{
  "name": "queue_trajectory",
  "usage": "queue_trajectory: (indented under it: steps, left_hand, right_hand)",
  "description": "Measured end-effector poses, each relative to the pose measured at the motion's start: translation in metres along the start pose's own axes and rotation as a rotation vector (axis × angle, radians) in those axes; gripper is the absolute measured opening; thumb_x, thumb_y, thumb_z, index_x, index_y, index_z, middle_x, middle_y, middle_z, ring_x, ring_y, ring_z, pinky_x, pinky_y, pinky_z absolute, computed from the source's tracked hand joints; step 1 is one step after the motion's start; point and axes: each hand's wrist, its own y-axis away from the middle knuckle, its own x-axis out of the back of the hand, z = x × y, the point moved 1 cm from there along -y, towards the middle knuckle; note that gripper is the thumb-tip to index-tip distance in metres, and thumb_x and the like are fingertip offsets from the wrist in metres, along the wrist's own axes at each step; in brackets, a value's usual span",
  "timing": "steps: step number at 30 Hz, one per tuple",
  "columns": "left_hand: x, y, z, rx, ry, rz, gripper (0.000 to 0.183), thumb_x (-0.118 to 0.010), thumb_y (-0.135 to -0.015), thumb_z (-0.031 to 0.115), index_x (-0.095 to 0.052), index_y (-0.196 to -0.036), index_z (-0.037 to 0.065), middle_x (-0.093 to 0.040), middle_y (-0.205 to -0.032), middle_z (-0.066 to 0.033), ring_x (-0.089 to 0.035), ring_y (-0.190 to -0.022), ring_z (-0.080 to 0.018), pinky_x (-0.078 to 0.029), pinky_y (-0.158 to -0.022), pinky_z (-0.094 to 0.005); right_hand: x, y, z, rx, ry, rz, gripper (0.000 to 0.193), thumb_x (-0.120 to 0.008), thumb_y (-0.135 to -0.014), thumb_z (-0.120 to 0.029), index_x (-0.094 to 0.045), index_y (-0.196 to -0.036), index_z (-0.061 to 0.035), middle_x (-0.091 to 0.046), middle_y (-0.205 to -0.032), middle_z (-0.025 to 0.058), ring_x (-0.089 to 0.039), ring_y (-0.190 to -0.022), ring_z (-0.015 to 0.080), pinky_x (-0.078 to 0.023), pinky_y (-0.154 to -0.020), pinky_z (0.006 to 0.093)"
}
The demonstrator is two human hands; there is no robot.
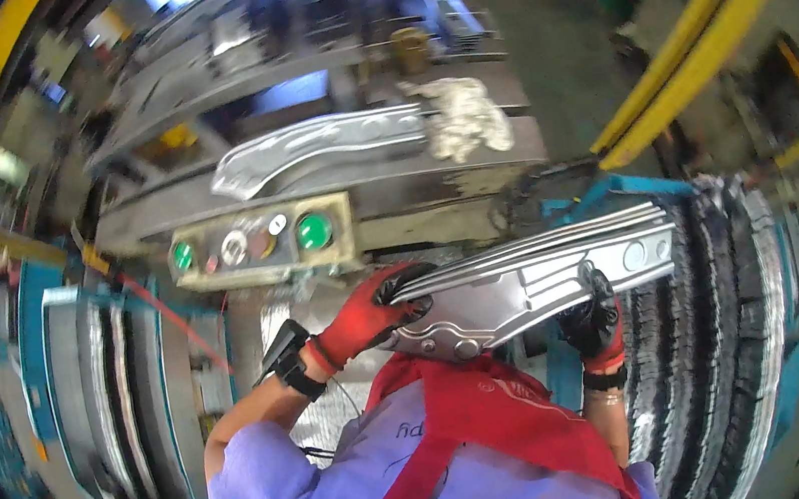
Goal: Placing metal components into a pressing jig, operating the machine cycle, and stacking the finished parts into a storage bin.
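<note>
In front of my red apron I carry a small stack of long stamped metal panels (488,310), silvery, with ribs and round holes. My left hand (368,314), in a red glove with dark fingers, is closed round the stack's left end. Toward the other end, my right hand (593,322) in a like glove grips the lower edge; part of its fingers is hidden behind the metal. Another stamped metal panel (325,145) of similar shape lies on the press bed beyond, beside a crumpled whitish cloth (465,118).
A control box (263,244) with green buttons stands ahead. At right, a teal rack holds many stacked metal panels (709,340); at left, another teal rack (41,398) holds more. Yellow posts (685,40) rise at far right. A red bar (171,315) slants at left.
</note>
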Motion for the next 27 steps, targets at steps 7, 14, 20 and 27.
queue_trajectory:
  steps: [7,14,20,27]
  left_hand:
    - [0.036,0.074,-0.014,0.049,0.085,0.258,0.046,-0.061,-0.071,0.002,-0.054,-0.116,0.005,-0.057,-0.11,-0.0084,-0.054,-0.102,-0.0171,-0.042,-0.089,-0.0283]
    - [0.106,0.105,-0.033,0.117,0.147,0.404,0.043,-0.063,-0.079,0.009,-0.05,-0.118,-0.001,-0.059,-0.108,-0.008,-0.056,-0.096,-0.0137,-0.045,-0.084,-0.0257]
    - [0.237,0.069,-0.029,0.028,0.189,0.369,0.036,-0.064,-0.076,0.006,-0.056,-0.11,-0.001,-0.063,-0.095,-0.0046,-0.057,-0.083,-0.0089,-0.046,-0.073,-0.0221]
    - [0.373,-0.039,0.029,-0.278,-0.813,0.534,0.04,-0.067,-0.072,0.02,-0.058,-0.109,0.009,-0.059,-0.1,-0.0118,-0.056,-0.092,-0.0257,-0.046,-0.077,-0.0345]
  right_hand:
    - [-0.084,-0.005,-0.024,-0.16,-0.267,-0.211,0.044,-0.061,-0.077,-0.01,-0.045,-0.116,0.0006,-0.052,-0.112,0.0118,-0.052,-0.104,0.022,-0.043,-0.089,0.0328]
    - [-0.172,-0.03,-0.022,-0.678,-0.849,-0.411,0.03,-0.041,-0.092,-0.026,-0.047,-0.116,-0.0087,-0.054,-0.108,0.0064,-0.055,-0.098,0.019,-0.05,-0.079,0.0338]
    - [-0.278,-0.057,-0.022,-0.498,-0.802,-0.397,0.047,-0.047,-0.087,-0.043,-0.042,-0.123,-0.0138,-0.049,-0.12,0.0065,-0.05,-0.109,0.0267,-0.039,-0.092,0.0491]
    - [-0.385,-0.128,-0.059,-0.437,-1.072,-0.276,0.046,-0.047,-0.088,-0.039,-0.046,-0.119,-0.0053,-0.052,-0.117,0.0137,-0.051,-0.107,0.0307,-0.04,-0.096,0.0442]
